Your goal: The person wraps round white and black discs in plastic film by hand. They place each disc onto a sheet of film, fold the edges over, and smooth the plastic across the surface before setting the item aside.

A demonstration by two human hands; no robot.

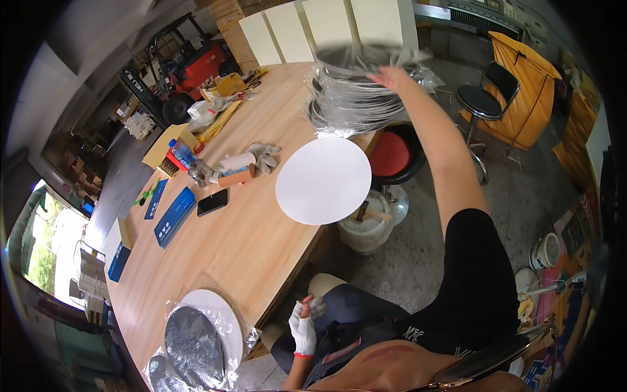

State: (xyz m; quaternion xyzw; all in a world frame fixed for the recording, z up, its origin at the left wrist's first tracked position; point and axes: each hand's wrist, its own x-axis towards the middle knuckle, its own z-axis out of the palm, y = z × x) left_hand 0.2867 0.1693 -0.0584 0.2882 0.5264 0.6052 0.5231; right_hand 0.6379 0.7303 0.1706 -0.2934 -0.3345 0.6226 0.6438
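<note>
My right hand [392, 78], bare, reaches out at the far end of the table with its fingers stretched. It is at the front edge of a dark round disc in clear plastic [359, 60], which is smeared by motion. That disc is over a tall stack of plastic-wrapped discs [353, 104]; whether the fingers touch it is hard to see. Low in front of my body, my left hand [303, 330] wears a white glove with bare fingertips. Its fingers are curled closed, and anything inside them is hidden. A plain white round board [323, 181] overhangs the table's near edge.
On the wooden table [255, 242] lie a phone [213, 202], blue boxes [175, 217], grey gloves [264, 157] and a bottle [181, 151]. Bagged discs [194, 345] rest at the near left corner. A red stool [390, 154] and a bucket [367, 225] stand beside the table.
</note>
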